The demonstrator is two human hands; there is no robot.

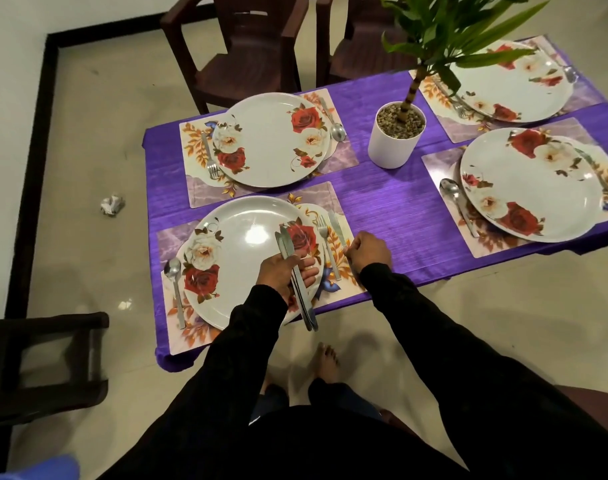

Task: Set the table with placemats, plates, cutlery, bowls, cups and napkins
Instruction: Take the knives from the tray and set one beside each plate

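Note:
Four floral placemats lie on a purple cloth, each under a white rose-patterned plate. My left hand hovers over the near left plate, gripping a bundle of steel knives that point up and down. My right hand rests at the right edge of the near placemat, fingers curled at the handle end of a knife lying beside a fork. A spoon lies left of this plate. The far left plate has a fork and a spoon.
A white pot with a green plant stands mid-table. Two more plates with cutlery sit at right. Dark chairs stand beyond the table and at my near left. A crumpled paper lies on the floor.

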